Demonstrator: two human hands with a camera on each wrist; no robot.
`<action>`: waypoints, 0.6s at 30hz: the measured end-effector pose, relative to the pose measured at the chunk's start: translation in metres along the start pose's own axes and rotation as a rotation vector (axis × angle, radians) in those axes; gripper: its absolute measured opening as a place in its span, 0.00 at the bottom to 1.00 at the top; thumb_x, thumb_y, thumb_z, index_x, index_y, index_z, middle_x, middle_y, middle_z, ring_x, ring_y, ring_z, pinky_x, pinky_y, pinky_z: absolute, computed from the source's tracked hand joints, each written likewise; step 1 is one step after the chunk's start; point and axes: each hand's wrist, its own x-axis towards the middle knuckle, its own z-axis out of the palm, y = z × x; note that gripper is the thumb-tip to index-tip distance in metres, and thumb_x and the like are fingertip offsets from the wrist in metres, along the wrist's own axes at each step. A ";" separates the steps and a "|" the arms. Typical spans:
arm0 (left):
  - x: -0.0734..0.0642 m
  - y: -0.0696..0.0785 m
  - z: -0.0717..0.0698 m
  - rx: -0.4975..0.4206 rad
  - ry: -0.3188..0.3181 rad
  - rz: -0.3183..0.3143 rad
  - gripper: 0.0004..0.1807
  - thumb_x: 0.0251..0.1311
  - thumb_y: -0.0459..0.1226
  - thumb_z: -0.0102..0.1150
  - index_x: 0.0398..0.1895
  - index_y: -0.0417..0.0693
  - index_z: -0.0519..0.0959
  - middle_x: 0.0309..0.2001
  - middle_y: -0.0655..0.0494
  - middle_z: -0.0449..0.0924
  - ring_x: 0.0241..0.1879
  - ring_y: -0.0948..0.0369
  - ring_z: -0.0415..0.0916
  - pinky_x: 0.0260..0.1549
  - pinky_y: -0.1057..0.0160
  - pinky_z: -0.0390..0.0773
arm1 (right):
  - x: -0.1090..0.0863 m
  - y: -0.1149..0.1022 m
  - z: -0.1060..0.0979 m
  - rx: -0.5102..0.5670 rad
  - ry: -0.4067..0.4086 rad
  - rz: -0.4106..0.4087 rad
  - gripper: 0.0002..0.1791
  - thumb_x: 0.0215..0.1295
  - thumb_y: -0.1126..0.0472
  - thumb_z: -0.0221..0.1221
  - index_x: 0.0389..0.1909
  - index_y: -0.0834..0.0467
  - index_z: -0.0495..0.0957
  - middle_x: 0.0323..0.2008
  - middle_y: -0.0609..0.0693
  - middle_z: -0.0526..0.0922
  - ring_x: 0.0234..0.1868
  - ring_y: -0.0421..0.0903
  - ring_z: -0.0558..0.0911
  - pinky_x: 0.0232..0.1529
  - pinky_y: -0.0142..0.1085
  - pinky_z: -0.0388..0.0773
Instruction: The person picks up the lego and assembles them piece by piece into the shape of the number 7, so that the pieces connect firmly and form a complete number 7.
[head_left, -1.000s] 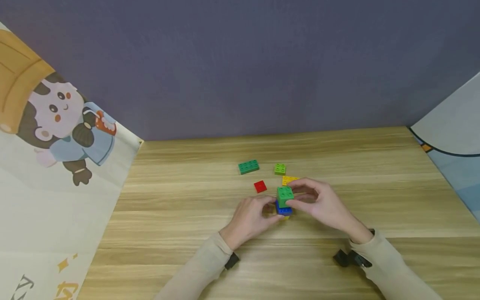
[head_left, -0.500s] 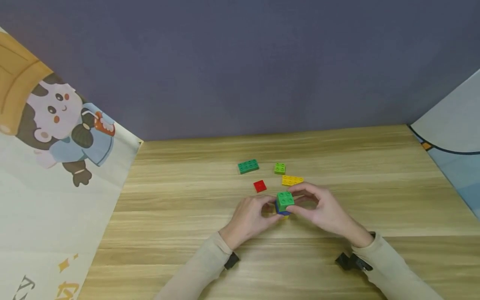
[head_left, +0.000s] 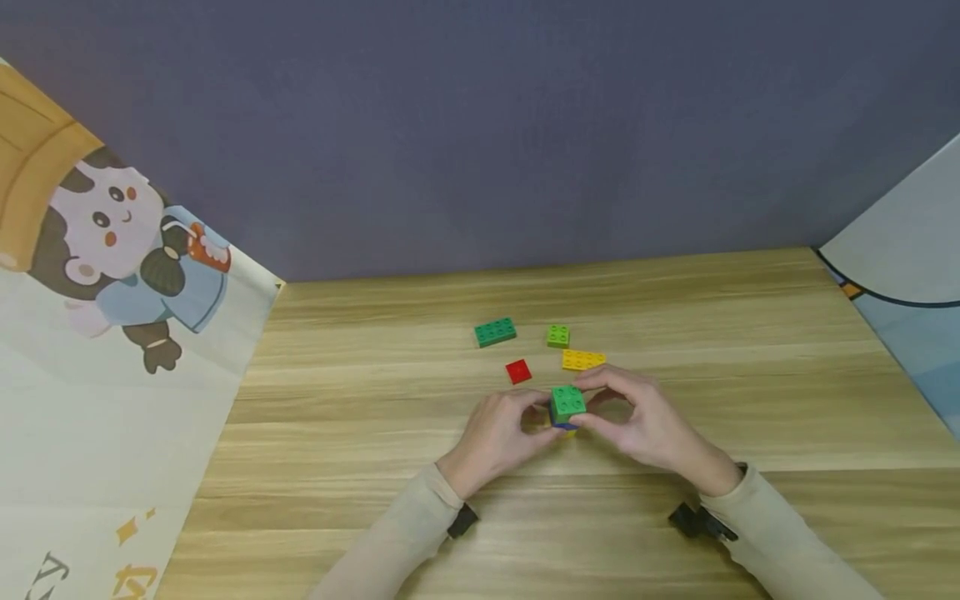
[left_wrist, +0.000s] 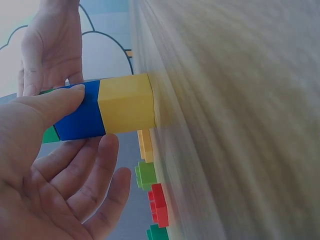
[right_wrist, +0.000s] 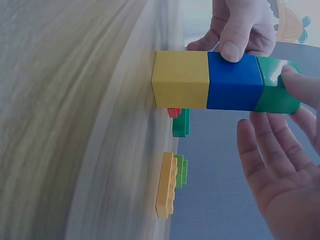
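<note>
A small tower of three toy building bricks stands on the wooden table: a yellow brick (right_wrist: pixel 181 80) at the bottom, a blue brick (right_wrist: pixel 234 82) in the middle, a green brick (head_left: pixel 568 402) on top. My left hand (head_left: pixel 497 437) pinches the blue brick between thumb and fingers, as the left wrist view shows. From the other side, my right hand (head_left: pixel 651 423) holds the green brick with thumb and fingertips. In the right wrist view the green brick sits flush against the blue one. From above, the green brick hides most of the two below.
Behind the tower lie a flat yellow brick (head_left: pixel 582 360), a lime green brick (head_left: pixel 558 336), a red brick (head_left: pixel 518 372) and a long dark green brick (head_left: pixel 495 332). The wooden table (head_left: pixel 360 350) ends at a dark blue-grey panel (head_left: pixel 555 142).
My right hand has brought the green brick down onto the blue brick, covering the studs seen earlier. My left hand has kept its hold on the blue brick.
</note>
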 end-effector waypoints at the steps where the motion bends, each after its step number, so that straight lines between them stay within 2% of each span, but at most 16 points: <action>1: 0.000 0.000 0.000 0.005 0.001 0.003 0.22 0.63 0.48 0.77 0.56 0.49 0.88 0.50 0.57 0.92 0.43 0.67 0.87 0.41 0.72 0.82 | 0.000 -0.001 0.000 -0.004 -0.001 -0.004 0.26 0.54 0.73 0.78 0.54 0.55 0.85 0.49 0.52 0.89 0.42 0.40 0.88 0.43 0.36 0.89; 9: 0.001 0.001 0.001 0.029 -0.010 -0.011 0.22 0.65 0.49 0.75 0.57 0.49 0.88 0.49 0.57 0.92 0.42 0.68 0.86 0.39 0.73 0.80 | 0.001 0.000 0.000 -0.015 -0.007 -0.034 0.27 0.52 0.74 0.78 0.54 0.57 0.84 0.50 0.54 0.89 0.44 0.41 0.88 0.40 0.38 0.90; 18: 0.000 0.002 0.001 0.048 -0.010 -0.012 0.22 0.65 0.50 0.74 0.57 0.50 0.88 0.46 0.57 0.93 0.38 0.69 0.84 0.34 0.75 0.77 | -0.003 0.004 0.001 -0.144 -0.044 -0.018 0.27 0.54 0.71 0.78 0.54 0.58 0.80 0.47 0.53 0.91 0.36 0.35 0.88 0.39 0.40 0.89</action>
